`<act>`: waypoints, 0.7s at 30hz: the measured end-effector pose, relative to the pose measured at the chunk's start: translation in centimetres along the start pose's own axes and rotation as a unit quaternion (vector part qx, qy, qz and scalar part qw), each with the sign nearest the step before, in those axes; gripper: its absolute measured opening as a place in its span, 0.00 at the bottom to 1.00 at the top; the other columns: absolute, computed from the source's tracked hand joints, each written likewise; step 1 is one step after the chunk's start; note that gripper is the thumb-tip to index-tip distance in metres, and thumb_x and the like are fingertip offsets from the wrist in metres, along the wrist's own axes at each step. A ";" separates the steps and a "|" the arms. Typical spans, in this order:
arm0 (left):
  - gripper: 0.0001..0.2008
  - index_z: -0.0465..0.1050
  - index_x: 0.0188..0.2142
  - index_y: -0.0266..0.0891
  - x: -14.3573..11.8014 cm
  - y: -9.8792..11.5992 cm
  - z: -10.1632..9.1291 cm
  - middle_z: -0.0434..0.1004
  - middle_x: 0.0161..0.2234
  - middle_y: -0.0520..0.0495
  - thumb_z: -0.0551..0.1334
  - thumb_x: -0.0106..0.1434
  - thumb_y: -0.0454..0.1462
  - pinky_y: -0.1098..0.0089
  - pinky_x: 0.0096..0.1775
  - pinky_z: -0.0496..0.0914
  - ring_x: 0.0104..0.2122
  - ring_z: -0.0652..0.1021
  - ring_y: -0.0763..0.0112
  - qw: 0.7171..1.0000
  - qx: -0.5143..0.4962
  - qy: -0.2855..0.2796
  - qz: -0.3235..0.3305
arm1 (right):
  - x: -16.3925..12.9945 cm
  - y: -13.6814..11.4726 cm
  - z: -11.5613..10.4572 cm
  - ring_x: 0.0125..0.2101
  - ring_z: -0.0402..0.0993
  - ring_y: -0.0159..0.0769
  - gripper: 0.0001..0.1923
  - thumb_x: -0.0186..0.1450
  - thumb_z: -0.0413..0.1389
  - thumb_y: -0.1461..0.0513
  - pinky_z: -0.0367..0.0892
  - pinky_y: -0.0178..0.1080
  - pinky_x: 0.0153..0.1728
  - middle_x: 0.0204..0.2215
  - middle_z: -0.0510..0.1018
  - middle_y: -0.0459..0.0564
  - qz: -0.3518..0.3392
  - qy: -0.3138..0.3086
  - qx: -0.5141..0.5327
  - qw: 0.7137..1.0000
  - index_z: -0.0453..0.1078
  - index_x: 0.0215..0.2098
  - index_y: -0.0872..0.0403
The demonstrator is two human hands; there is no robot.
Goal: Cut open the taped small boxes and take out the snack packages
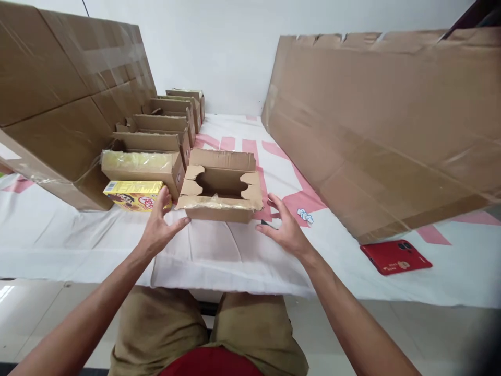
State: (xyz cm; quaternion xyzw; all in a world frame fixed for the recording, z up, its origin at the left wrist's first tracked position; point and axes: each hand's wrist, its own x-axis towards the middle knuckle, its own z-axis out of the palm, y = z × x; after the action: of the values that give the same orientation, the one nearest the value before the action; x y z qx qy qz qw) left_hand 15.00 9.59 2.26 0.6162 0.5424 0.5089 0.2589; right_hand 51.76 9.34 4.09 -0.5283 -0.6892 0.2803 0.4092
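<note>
In the head view a small cardboard box [219, 214] stands on the cloth-covered table, its top open and its flaps folded outward. My left hand [159, 222] is to the left of it, fingers apart, in front of the right end of a yellow printed carton [133, 196]; whether it touches the carton I cannot tell. On the other side, my right hand [284, 227] hovers just off the box's right end with thumb and fingers spread. A small dark object [269, 224] shows by the right thumb, too small to name. Neither hand grips anything.
A row of open cardboard boxes [151, 141] runs back along the left. Behind them rises a large taped carton wall [58, 99]. Another large cardboard panel [383, 130] stands at the right, with a red phone [395, 258] at its foot. The white-and-pink cloth [235, 266] hangs over the front edge.
</note>
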 end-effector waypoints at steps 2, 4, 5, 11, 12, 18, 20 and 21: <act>0.60 0.47 0.75 0.48 2.1 0.1 1.9 0.52 0.75 0.31 0.74 0.52 0.61 0.50 0.63 0.69 0.72 0.62 0.43 0.998 -0.063 -0.003 -0.005 | 3.3 0.9 0.8 0.71 0.59 0.56 0.63 0.53 0.74 0.44 0.67 0.58 0.64 0.74 0.58 0.61 -0.021 -0.045 0.050 0.998 0.49 0.77 0.45; 0.56 0.47 0.74 0.46 3.5 0.6 3.4 0.56 0.74 0.30 0.71 0.55 0.61 0.51 0.64 0.69 0.71 0.65 0.45 0.994 -0.110 -0.004 -0.028 | 5.8 1.6 1.6 0.71 0.59 0.55 0.67 0.51 0.74 0.40 0.65 0.57 0.66 0.75 0.56 0.60 -0.041 -0.091 0.126 0.987 0.45 0.78 0.43; 0.52 0.50 0.73 0.45 3.9 0.9 4.0 0.60 0.72 0.30 0.70 0.58 0.60 0.52 0.63 0.69 0.69 0.68 0.47 0.991 -0.127 0.005 -0.040 | 6.7 2.0 2.0 0.71 0.60 0.54 0.68 0.51 0.73 0.38 0.65 0.56 0.66 0.75 0.57 0.59 -0.047 -0.098 0.162 0.981 0.44 0.78 0.43; 0.29 0.66 0.62 0.40 3.6 2.4 6.2 0.74 0.61 0.34 0.66 0.65 0.49 0.53 0.60 0.73 0.59 0.77 0.52 0.987 -0.134 0.074 -0.044 | 6.5 3.3 2.5 0.66 0.68 0.51 0.64 0.54 0.71 0.37 0.69 0.53 0.63 0.73 0.60 0.60 -0.010 -0.038 0.198 0.979 0.46 0.78 0.44; 0.28 0.66 0.62 0.40 3.0 2.7 6.2 0.75 0.61 0.35 0.65 0.67 0.48 0.53 0.61 0.72 0.59 0.77 0.52 0.988 -0.128 0.078 -0.033 | 5.9 3.0 2.3 0.65 0.70 0.51 0.60 0.56 0.71 0.39 0.70 0.53 0.62 0.72 0.62 0.59 -0.019 -0.041 0.185 0.982 0.48 0.77 0.43; 0.25 0.64 0.67 0.46 -3.6 5.0 1.3 0.72 0.64 0.40 0.58 0.73 0.48 0.54 0.62 0.72 0.63 0.75 0.55 0.990 0.003 0.137 0.018 | 0.0 -2.0 3.0 0.58 0.77 0.52 0.50 0.63 0.68 0.45 0.80 0.48 0.49 0.64 0.73 0.59 -0.112 -0.009 0.079 0.990 0.53 0.76 0.43; 0.25 0.64 0.68 0.48 -6.4 5.5 -2.2 0.71 0.65 0.42 0.56 0.74 0.47 0.54 0.64 0.71 0.64 0.73 0.54 0.983 0.059 0.176 0.013 | -2.1 -4.3 5.2 0.60 0.75 0.54 0.51 0.64 0.68 0.45 0.79 0.49 0.50 0.68 0.67 0.61 -0.139 -0.007 0.065 0.988 0.51 0.77 0.43; 0.26 0.63 0.68 0.49 -7.6 5.6 -4.1 0.71 0.66 0.43 0.56 0.74 0.47 0.53 0.65 0.69 0.65 0.73 0.53 0.976 0.075 0.204 0.000 | -3.0 -5.6 6.6 0.62 0.73 0.55 0.51 0.64 0.67 0.45 0.79 0.49 0.51 0.70 0.64 0.61 -0.155 -0.016 0.073 0.985 0.49 0.77 0.44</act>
State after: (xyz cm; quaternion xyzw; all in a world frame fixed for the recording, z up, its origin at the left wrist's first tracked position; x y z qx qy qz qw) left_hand 14.35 0.00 5.92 0.5166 0.6205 0.5822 0.0961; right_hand 43.61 5.19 4.47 -0.3797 -0.7469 0.2715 0.4736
